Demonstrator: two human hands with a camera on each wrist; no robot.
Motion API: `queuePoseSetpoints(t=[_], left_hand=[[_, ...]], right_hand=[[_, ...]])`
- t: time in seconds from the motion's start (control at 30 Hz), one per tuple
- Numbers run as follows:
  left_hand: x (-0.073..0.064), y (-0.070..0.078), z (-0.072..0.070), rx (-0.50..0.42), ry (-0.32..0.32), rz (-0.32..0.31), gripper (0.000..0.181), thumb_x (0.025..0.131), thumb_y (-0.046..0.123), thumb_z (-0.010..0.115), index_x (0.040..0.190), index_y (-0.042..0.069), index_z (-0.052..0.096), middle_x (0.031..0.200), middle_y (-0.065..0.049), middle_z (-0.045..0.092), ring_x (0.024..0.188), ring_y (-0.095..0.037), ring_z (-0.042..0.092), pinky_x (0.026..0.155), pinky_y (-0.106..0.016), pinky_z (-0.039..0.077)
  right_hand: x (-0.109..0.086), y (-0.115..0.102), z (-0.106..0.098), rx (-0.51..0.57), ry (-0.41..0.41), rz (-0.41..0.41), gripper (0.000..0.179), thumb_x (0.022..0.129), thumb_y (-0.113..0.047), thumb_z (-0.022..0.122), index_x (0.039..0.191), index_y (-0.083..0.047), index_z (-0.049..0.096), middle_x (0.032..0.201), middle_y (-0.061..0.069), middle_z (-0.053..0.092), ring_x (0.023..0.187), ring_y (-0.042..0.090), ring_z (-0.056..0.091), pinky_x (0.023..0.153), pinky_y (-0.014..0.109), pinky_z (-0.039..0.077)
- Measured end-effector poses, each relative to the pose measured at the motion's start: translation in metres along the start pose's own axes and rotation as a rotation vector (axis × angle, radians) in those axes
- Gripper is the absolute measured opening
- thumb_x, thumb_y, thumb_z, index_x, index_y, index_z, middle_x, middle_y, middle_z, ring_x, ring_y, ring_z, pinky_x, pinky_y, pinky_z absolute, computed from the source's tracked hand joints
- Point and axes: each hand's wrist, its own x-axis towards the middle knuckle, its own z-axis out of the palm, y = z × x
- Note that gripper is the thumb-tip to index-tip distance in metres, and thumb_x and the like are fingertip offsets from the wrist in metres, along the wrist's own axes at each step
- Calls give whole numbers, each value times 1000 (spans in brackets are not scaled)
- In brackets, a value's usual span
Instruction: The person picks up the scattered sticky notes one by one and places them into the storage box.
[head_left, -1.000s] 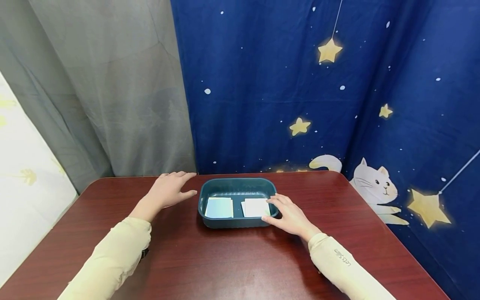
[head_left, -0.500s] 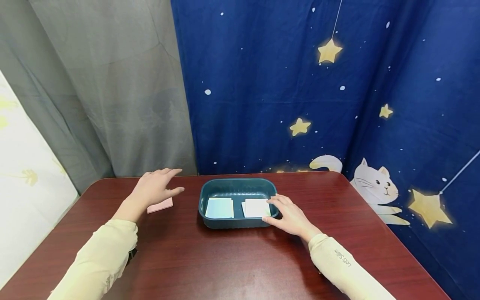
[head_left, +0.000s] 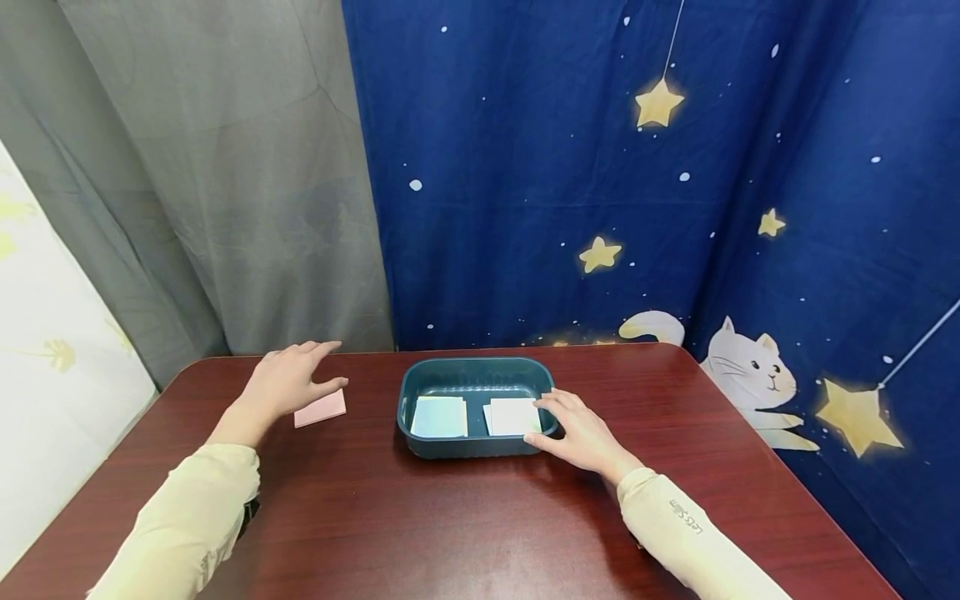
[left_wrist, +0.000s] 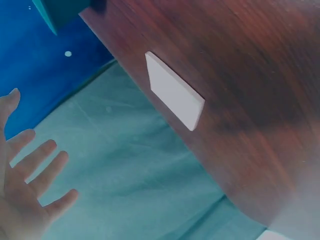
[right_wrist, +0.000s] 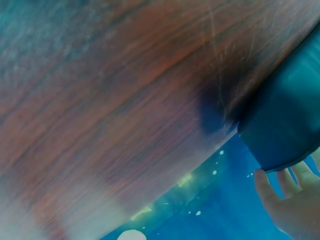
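Observation:
Behind a pink pad of sticky notes (head_left: 320, 409) on the table floats my left hand (head_left: 279, 382), its fingers spread and holding nothing. In the left wrist view that pad (left_wrist: 175, 92) lies flat, apart from the left hand (left_wrist: 30, 190). A dark teal plastic bin (head_left: 468, 447) sits at the middle of the table. On its floor lie a light blue square pad (head_left: 439, 417) and a white square pad (head_left: 513, 417), each over a paler sheet. My right hand (head_left: 583, 432) holds the bin's right end, fingertips over the rim and thumb at the front corner.
The reddish-brown wooden table (head_left: 450, 533) ends just behind the bin. A grey curtain (head_left: 247, 208) and a blue star-patterned curtain (head_left: 525, 167) hang beyond it. Bright white fabric (head_left: 52, 375) hangs along the left side.
My left hand has moved left, away from the bin, uncovering the pink pad on the table. The right hand and the bin have stayed in place.

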Motion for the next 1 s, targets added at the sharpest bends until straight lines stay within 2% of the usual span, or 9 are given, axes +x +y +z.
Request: queuePoseSetpoints(t=[0.3,0.6,1.0], left_hand=[[-6,-15,13,-36,-34,-55,59,79,39,60,123,2,48,113,-22,52,100,-38,50,75,-56,37],[-11,-29,31,-53,-72,-92,61,77,39,60,123,1,47,116,-23,49,100,-41,49,70,-56,39],[-14,-39,60,-116,-163,-146,71,74,44,62,126,-2,43,119,-27,44,104,-43,44,73,-59,37]], right_hand=[[0,1,1,-4,-1,-4,64,77,-58,54,122,-14,53,128,9,43,121,20,32,88,47,36],[1,1,1,5,-2,-5,64,76,-58,54,122,-13,54,128,9,43,121,20,32,88,47,36],[1,1,2,11,3,-7,64,76,-57,56,121,-12,54,128,9,43,121,20,32,87,47,37]])
